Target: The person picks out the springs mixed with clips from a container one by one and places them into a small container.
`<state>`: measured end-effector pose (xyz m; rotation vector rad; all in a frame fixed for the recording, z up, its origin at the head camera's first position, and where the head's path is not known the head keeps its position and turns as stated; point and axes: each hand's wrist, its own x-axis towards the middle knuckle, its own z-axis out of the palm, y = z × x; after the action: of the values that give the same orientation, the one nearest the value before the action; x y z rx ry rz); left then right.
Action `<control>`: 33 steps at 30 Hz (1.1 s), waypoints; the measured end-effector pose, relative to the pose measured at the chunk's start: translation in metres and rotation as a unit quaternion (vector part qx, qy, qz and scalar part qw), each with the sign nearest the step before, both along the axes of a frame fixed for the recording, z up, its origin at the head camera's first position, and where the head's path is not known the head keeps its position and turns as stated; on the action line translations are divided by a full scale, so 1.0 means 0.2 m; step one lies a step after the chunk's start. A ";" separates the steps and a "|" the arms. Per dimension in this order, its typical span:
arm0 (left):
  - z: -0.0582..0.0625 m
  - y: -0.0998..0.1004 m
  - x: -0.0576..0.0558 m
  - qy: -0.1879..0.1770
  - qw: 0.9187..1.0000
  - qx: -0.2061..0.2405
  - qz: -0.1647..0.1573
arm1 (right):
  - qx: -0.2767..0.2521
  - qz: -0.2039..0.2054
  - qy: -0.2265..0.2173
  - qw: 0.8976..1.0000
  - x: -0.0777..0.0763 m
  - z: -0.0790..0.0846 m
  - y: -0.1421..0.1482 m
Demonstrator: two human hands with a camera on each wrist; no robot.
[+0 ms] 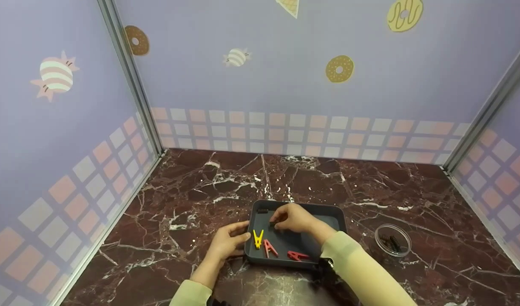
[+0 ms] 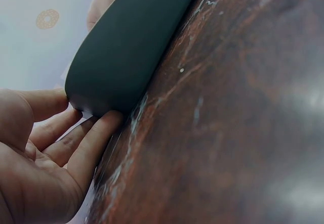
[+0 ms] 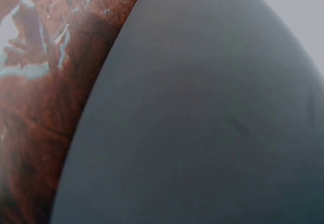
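My left hand (image 1: 225,243) is at the left side of a dark grey rectangular tray (image 1: 302,264), its fingers (image 2: 93,148) fairly straight and touching the outer wall near a corner. Over the tray, my right hand (image 1: 297,219) has thumb and fingers curled together around a small dark piece (image 1: 272,223), mostly hidden by them. A similar dark brown piece (image 1: 263,211) lies in the tray's back left corner. Towards the front of the tray lie a yellow clip (image 1: 258,239), a red clip (image 1: 270,248) and another red clip (image 1: 297,255). Only the tray's wall (image 3: 202,107) fills most of the right wrist view.
A clear round tub (image 1: 393,240) holding dark brown pieces stands right of the tray, near my right forearm. Everything rests on a dark red marbled table (image 1: 191,191). Patterned walls (image 1: 260,93) enclose the back and both sides.
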<state>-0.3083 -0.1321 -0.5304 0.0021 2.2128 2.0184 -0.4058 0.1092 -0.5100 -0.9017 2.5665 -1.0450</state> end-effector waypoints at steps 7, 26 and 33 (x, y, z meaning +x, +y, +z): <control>0.00 0.00 -0.01 0.001 1.000 0.001 -0.001 | -0.017 0.002 0.013 1.000 0.00 0.04 0.04; -0.01 0.00 0.00 -0.005 1.000 0.020 0.001 | -0.044 -0.028 0.012 0.999 0.03 0.14 0.19; -0.01 0.00 0.00 0.004 1.000 0.018 0.004 | -0.056 -0.033 0.022 0.998 0.05 0.18 0.26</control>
<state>-0.3084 -0.1316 -0.5316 0.0038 2.1848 2.0650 -0.3950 0.1605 -0.4731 -0.8822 2.6126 -1.2106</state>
